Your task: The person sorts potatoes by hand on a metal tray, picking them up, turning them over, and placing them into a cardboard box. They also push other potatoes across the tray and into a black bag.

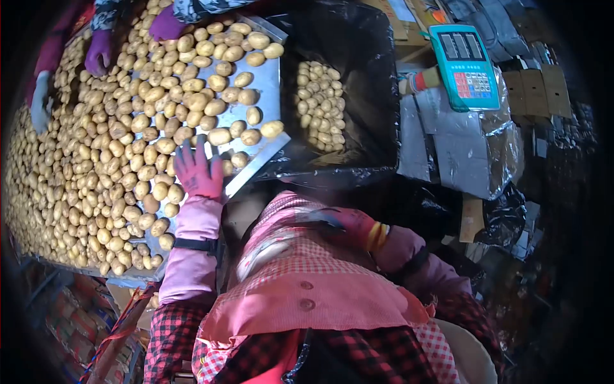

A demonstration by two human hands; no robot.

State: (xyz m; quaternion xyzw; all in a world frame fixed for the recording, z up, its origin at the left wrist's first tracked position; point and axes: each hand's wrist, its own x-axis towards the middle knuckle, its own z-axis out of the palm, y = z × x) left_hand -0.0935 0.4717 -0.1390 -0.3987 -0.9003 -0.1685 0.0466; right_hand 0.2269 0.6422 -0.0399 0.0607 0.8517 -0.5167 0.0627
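My left hand [199, 171], in a pink glove with dark fingertips, lies over the potatoes [150, 121] near the right edge of the metal table. Its fingers are spread and touch potatoes; none is gripped. My right hand [348, 225], in a reddish glove with a yellow cuff band, is in front of my checked apron [288, 246]. Its fingers point left, stretched out and somewhat blurred in shadow, with nothing visible in them. Ahead of it stands a box lined with black plastic [374, 121], with a heap of smaller-looking potatoes [320, 105] at its bottom.
A raised metal rim [259, 165] edges the table by the box. At the upper left, other people's gloved hands, two purple [98, 52] and one whitish [41, 105], are among the potatoes. A teal scale display [465, 67] and plastic-wrapped cardboard [448, 147] stand right of the box.
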